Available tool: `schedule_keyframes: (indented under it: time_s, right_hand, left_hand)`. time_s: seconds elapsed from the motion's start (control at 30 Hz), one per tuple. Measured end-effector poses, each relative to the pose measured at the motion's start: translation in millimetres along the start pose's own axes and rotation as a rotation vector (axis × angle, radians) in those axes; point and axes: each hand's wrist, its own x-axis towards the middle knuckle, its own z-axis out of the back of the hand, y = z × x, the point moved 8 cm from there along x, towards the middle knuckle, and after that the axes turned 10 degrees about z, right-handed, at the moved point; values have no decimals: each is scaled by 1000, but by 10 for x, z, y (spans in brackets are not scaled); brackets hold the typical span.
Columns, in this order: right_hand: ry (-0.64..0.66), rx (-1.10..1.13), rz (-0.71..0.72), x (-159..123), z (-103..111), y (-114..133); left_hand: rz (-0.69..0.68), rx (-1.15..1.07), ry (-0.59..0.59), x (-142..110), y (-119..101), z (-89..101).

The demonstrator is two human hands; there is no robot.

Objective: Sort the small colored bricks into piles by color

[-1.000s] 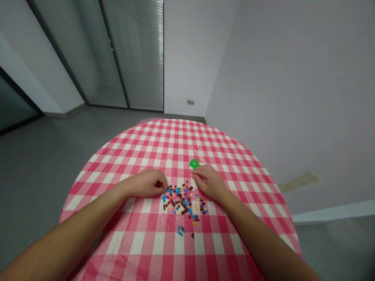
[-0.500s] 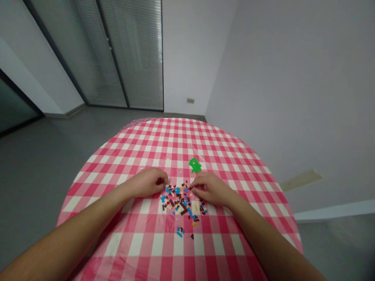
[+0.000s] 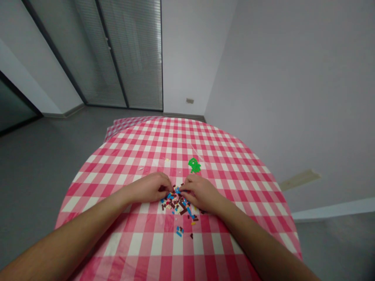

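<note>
Small toy building bricks (image 3: 184, 210) in brown, blue, cream, yellow and red lie in a loose heap on the checked tablecloth. At the heap's upper left edge is my left hand (image 3: 152, 187), its fingers curled in and pinched among the bricks. My right hand (image 3: 202, 191) reaches in from the other side, thumb and forefinger closed beside a blue brick (image 3: 177, 190). The two sets of fingertips are close together. What either pinch holds is too small to make out.
A flat green openwork piece (image 3: 194, 165) lies beyond the right hand. Small pale bits (image 3: 166, 159) rest farther back, with another pale bit (image 3: 141, 168) to the left. Blue bricks (image 3: 179, 231) and a brown brick (image 3: 191, 235) sit nearer me. The round table (image 3: 222, 249) stands by a wall.
My right hand has moved left into the heap, covering bricks on its right side. My left hand has shifted slightly right, and the gap between the hands has narrowed.
</note>
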Motion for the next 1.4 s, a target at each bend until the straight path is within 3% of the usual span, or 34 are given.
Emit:
schedule_keyframes:
  time_s: [0.3,0.6,0.93,1.4]
  right_hand:
    - [4,78,-11,-34,0,-14]
    - [43,20,-73,-3,-25,13]
    - [-48,-9,-210,22,-11,-17]
    - [32,15,-87,32,-32,126]
  left_hand:
    - [-89,-9,26,-36,-126,17]
    - [-60,24,24,-38,-114,-10]
    - [-48,74,-27,-20,-89,28]
    - [-40,71,3,-24,-64,39]
